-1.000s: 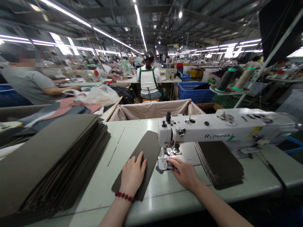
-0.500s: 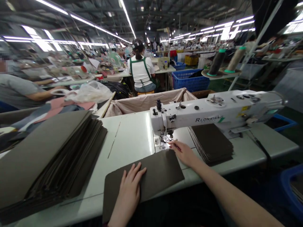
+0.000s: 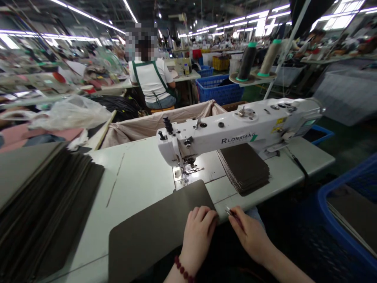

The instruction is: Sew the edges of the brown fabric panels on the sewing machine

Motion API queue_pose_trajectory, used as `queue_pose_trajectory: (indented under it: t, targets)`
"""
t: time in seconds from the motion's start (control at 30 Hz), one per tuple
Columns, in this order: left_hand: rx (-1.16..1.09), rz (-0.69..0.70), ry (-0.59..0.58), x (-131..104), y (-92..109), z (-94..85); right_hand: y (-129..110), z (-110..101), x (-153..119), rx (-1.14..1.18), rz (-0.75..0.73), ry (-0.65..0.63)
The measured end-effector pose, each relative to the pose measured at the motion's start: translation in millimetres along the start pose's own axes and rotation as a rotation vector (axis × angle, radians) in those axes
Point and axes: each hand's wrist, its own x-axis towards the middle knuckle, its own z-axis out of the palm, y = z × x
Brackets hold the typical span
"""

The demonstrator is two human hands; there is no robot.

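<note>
My left hand [image 3: 200, 226] is closed on the near right edge of a dark olive fabric panel [image 3: 150, 220], its fingers bent over the border. The panel lies on the pale sewing table, its rounded far corner just in front of the needle area. My right hand [image 3: 250, 234] is closed around small thread snips [image 3: 229, 211]; only their metal tips show, near the table's front edge. Beyond the panel stands a white sewing machine [image 3: 206, 137], its presser foot lit by a lamp. On its right lies a stack of smaller dark panels [image 3: 246, 167].
A tall stack of dark panels [image 3: 70, 196] fills the left side of the table [image 3: 138, 173]. A blue basket [image 3: 324, 196] with panels stands low at the right. Thread cones [image 3: 246, 63] rise behind the machine. Ahead, a co-worker [image 3: 153, 82] sits facing away.
My right hand has drawn back from the needle area to the table's front edge. My left hand has moved right, from lying flat on the panel to its right edge. The view has shifted right.
</note>
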Motion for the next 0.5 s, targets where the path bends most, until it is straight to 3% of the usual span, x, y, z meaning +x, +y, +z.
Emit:
queue_pose_trajectory:
  t: [0.23,0.5]
  targets:
    - [-0.105,-0.043,0.022,1.9,-0.2,-3.7,-0.9,15.7,-6.4,-0.148,-0.063,-0.055]
    - [-0.113,-0.029,0.0,-0.7,0.9,-3.2,-11.3,17.1,2.9,-0.262,-0.082,-0.061]
